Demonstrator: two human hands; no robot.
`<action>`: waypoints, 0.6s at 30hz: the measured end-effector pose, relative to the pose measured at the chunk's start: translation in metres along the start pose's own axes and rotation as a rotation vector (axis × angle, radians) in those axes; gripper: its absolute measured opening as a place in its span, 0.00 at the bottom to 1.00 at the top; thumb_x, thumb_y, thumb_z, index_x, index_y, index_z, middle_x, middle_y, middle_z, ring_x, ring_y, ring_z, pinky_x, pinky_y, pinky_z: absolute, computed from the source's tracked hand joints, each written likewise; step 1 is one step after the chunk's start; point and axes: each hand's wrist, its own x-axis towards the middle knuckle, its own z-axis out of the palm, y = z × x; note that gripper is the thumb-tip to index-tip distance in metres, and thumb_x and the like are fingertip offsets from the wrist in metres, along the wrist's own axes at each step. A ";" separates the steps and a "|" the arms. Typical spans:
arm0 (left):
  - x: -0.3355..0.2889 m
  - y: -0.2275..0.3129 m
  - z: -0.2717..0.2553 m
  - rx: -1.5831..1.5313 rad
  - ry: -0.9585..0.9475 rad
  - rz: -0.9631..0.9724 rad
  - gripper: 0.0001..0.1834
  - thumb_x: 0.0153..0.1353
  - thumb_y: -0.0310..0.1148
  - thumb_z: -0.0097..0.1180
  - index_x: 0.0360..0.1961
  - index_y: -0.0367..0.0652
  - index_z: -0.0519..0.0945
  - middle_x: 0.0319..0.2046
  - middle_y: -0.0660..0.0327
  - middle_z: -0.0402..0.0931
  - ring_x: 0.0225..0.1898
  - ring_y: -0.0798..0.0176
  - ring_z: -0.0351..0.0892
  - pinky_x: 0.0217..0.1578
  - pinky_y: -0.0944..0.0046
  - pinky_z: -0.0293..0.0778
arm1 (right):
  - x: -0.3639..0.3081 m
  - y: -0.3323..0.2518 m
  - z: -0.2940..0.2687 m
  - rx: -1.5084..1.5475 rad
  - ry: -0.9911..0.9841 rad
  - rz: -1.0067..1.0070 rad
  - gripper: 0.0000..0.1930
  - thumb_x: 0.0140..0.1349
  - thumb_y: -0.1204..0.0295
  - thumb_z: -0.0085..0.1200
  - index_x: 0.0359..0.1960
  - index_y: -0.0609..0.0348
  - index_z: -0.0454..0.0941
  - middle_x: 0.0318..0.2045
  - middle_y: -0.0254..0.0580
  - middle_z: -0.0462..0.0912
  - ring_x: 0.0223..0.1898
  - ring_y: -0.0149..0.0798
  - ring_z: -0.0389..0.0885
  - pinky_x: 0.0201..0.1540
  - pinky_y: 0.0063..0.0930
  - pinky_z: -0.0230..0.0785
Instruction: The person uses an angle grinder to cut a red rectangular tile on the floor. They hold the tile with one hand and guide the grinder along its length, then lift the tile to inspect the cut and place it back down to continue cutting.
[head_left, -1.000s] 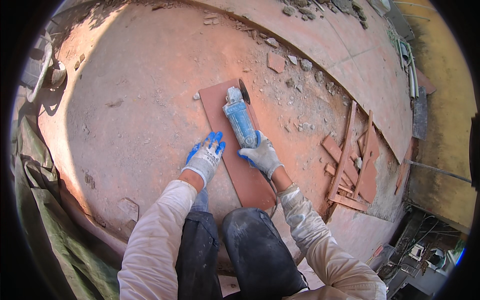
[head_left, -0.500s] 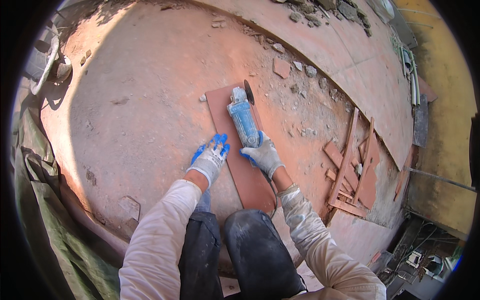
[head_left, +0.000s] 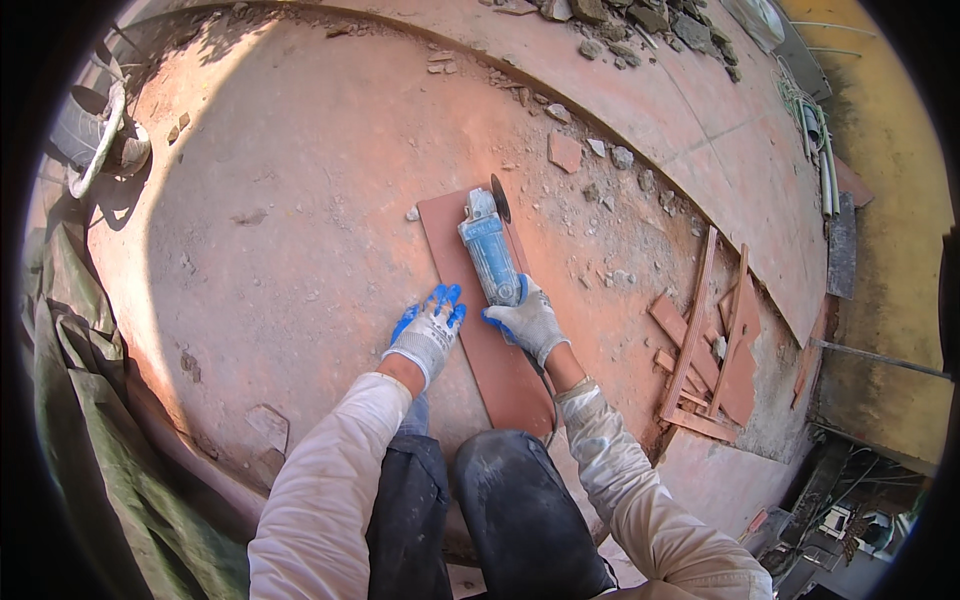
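A long reddish-brown tile lies on the dusty ground in front of my knees. My right hand, in a grey and blue work glove, is wrapped round the rear of a blue angle grinder. The grinder lies over the tile's upper part, its dark disc standing upright near the tile's right edge. My left hand, gloved alike, rests at the tile's left edge with its fingers stretched out and holding nothing. Behind my right hand the grinder's cord runs back along the tile.
Cut tile strips lie in a heap to the right. Stone rubble sits at the far side beyond a raised concrete edge. A green tarp hangs at the left. Pale pipes lean near the yellow wall.
The whole scene sits slightly lower in the picture. My hands, the grinder and the tile keep nearly the same places relative to each other.
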 end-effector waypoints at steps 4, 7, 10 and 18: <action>-0.001 -0.002 0.000 -0.051 0.022 0.015 0.39 0.81 0.31 0.47 0.89 0.48 0.53 0.91 0.54 0.35 0.90 0.47 0.41 0.85 0.44 0.52 | 0.002 -0.002 0.001 -0.009 0.010 -0.025 0.31 0.54 0.64 0.78 0.54 0.64 0.75 0.33 0.48 0.86 0.23 0.39 0.85 0.23 0.36 0.79; -0.001 -0.003 0.001 -0.069 0.028 0.016 0.38 0.81 0.31 0.46 0.89 0.48 0.54 0.91 0.54 0.35 0.90 0.47 0.41 0.85 0.44 0.52 | 0.003 -0.004 0.002 -0.012 0.020 -0.007 0.31 0.53 0.64 0.78 0.54 0.65 0.76 0.33 0.48 0.86 0.23 0.39 0.85 0.23 0.37 0.78; 0.000 -0.001 0.002 -0.045 0.026 0.009 0.37 0.81 0.31 0.45 0.89 0.48 0.54 0.91 0.54 0.37 0.90 0.47 0.42 0.85 0.44 0.52 | 0.004 -0.007 0.002 0.020 0.009 0.021 0.31 0.53 0.64 0.78 0.54 0.65 0.76 0.33 0.47 0.86 0.23 0.39 0.85 0.23 0.37 0.79; -0.003 -0.001 0.001 -0.066 0.038 0.005 0.35 0.84 0.33 0.41 0.89 0.50 0.54 0.92 0.55 0.35 0.91 0.48 0.40 0.85 0.44 0.51 | 0.015 -0.004 0.002 0.049 -0.023 -0.002 0.32 0.53 0.63 0.77 0.55 0.65 0.77 0.35 0.48 0.87 0.26 0.39 0.86 0.24 0.36 0.81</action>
